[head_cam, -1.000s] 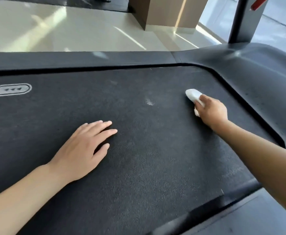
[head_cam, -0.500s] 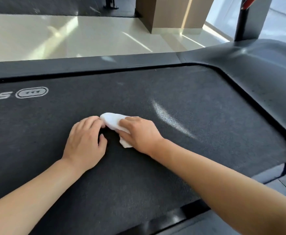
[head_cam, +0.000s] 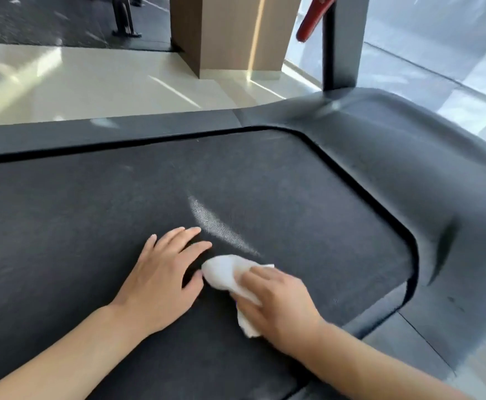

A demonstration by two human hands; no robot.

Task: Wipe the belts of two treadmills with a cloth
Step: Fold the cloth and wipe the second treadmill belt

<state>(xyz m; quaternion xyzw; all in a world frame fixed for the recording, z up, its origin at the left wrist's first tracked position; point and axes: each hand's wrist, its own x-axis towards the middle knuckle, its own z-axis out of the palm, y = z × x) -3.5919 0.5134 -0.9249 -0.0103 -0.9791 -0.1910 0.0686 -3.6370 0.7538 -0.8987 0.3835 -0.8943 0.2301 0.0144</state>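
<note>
A dark treadmill belt fills most of the view. My right hand is shut on a crumpled white cloth and presses it onto the belt near the middle. My left hand lies flat on the belt just left of the cloth, fingers spread, its thumb almost touching the cloth. A pale shiny streak runs across the belt just beyond both hands.
The grey plastic frame curves round the belt's far and right sides. A dark upright post with a red handle rises at the back right. Beyond lie a pale tiled floor and a wooden pillar.
My right hand swept the cloth from the belt's right side over to my left hand, leaving a shiny streak, then drew it slightly nearer. The camera has tilted up and shifted right.
</note>
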